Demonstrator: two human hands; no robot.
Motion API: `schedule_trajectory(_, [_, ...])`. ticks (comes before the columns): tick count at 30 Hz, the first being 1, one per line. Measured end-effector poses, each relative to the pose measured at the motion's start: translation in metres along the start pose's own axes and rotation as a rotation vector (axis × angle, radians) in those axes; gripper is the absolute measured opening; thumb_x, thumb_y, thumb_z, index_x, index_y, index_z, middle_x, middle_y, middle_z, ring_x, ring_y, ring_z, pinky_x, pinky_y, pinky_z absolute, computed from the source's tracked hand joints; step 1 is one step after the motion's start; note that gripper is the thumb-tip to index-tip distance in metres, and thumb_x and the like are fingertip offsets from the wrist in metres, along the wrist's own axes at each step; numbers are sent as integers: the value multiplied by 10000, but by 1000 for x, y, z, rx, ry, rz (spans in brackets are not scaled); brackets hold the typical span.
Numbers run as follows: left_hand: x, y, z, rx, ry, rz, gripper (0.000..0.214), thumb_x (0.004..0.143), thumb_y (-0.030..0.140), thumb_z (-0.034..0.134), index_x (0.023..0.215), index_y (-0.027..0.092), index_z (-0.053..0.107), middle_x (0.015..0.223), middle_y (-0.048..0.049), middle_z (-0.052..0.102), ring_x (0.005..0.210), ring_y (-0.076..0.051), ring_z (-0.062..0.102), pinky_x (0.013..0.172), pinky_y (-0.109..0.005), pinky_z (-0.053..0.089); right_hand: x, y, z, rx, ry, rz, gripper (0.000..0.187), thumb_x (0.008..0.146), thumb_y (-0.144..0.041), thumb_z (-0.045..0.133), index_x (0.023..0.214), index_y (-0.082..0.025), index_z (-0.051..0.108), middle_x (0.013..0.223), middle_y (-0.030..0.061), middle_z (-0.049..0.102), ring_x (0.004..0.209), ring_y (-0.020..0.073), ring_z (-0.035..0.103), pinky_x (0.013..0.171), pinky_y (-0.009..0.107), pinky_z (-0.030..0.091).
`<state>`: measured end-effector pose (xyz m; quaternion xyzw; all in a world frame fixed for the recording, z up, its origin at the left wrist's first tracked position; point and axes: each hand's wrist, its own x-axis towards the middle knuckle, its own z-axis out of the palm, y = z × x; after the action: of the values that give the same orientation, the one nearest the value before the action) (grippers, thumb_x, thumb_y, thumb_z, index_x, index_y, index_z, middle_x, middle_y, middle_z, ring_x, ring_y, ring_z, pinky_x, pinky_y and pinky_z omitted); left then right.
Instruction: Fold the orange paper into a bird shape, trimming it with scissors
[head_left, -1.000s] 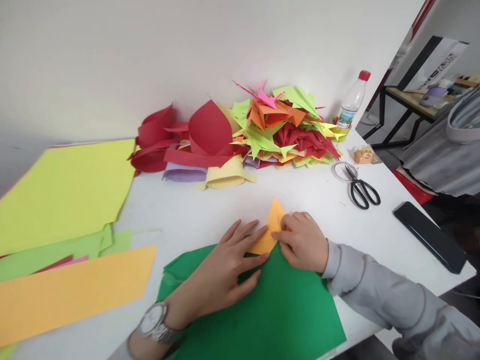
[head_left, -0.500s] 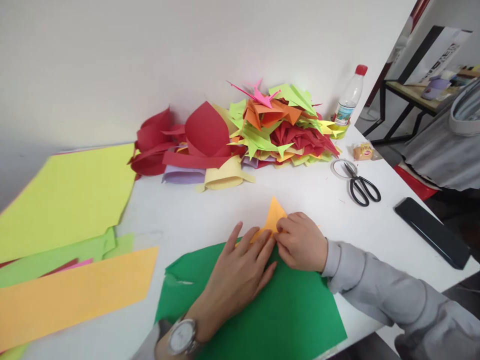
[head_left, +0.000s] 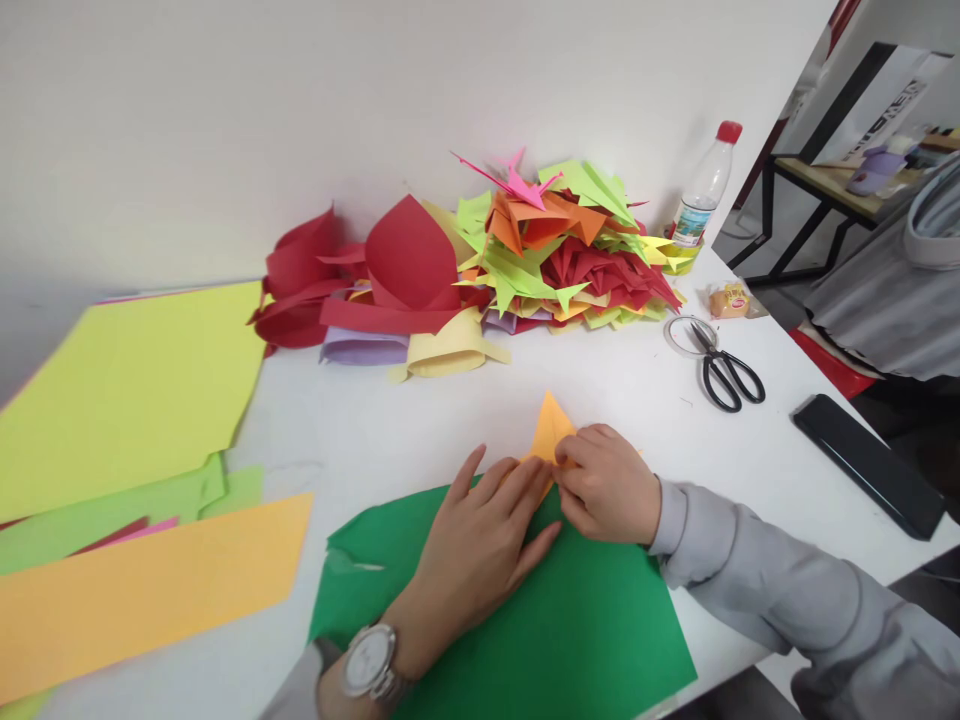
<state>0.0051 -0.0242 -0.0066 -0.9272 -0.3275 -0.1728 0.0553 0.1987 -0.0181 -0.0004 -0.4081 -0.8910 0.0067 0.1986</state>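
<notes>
No txt legible: bottle label (head_left: 690, 224), snack wrapper (head_left: 729, 300) & blk letters (head_left: 906, 98) on bg panel (head_left: 874, 98) too small/blurry.

We see our left hand (head_left: 484, 540) spread over the green sheet (head_left: 570, 620), its fingertips at the folded orange paper (head_left: 553, 425), while our right hand (head_left: 609, 485) pinches that paper beside them. We wear a silver watch (head_left: 369, 662) on the left. Against the wall (head_left: 225, 120), a colourful heap of folded shapes (head_left: 585, 270) sits beside curled red paper (head_left: 411, 255). To our right lie black-handled scissors (head_left: 727, 372) and a black slab (head_left: 870, 465); to our left, a yellow sheet (head_left: 142, 390) lies near an orange strip (head_left: 157, 590)
</notes>
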Motion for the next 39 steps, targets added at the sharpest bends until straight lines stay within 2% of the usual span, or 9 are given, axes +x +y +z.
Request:
schedule_trajectory(5, [1,-10,0,84,23,-53,441,924,389,415,1178,84,608,1121,-172,672,1006,-318,595,1015,-534,346,-2,-2,-1,-7,7,-9,182,793,-179,539,654,-148,651,757,66,579,702,182,442,698,358,353])
schedule_trajectory(10, [2,-22,-4,-22,12,-74,376,920,366,445,1145,109,605,1069,-144,652,975,-304,585,907,-508,439,-8,-2,1,43,54,-21,187,771,-180,540,606,-161,626,723,50,559,669,169,417,697,348,357])
schedule_trajectory(18, [1,-4,-5,-284,7,-285,238,888,338,513,1005,173,640,982,-100,609,888,-259,578,768,-423,522,-9,2,3,45,-10,-8,139,809,-266,566,803,-144,631,804,83,600,766,211,493,750,374,388])
schedule_trajectory(20, [0,-4,-2,-346,14,-310,220,873,329,541,1013,181,624,1007,-92,617,910,-256,588,784,-416,532,-9,0,1,49,-12,77,231,774,-304,610,915,-121,629,934,125,623,869,244,526,821,406,397])
schedule_trajectory(23, [-1,-6,2,-435,36,-331,249,870,325,557,1075,187,583,1079,-90,635,978,-253,603,848,-419,533,-9,-3,-2,37,29,300,549,714,-406,677,1155,-100,562,1173,190,583,1055,318,516,990,515,319])
schedule_trajectory(26, [-1,-7,3,-514,22,-371,252,867,334,559,1078,196,567,1082,-84,656,993,-252,616,866,-428,531,-9,-5,-5,74,6,403,700,713,-444,694,1296,-131,466,1183,170,600,1098,332,518,1069,586,215])
schedule_trajectory(32, [1,-5,-1,-666,-9,-519,309,816,330,604,1094,202,559,977,-66,673,862,-235,652,769,-417,556,-9,-4,-3,204,42,319,654,748,-279,685,1317,-117,409,1164,160,597,1029,287,567,882,455,452])
schedule_trajectory(36, [0,-8,2,-748,32,-610,423,772,294,654,1160,207,510,949,-50,660,767,-196,643,691,-381,571,-11,-5,-1,186,140,172,561,780,-160,604,1307,-139,412,1166,159,594,992,273,582,783,421,494])
schedule_trajectory(39, [0,-9,4,-833,54,-590,517,760,262,660,1232,218,453,1003,-50,657,763,-173,639,674,-343,571,-12,-7,0,169,255,50,460,825,-92,512,1276,-146,436,1098,140,619,945,244,595,750,390,502])
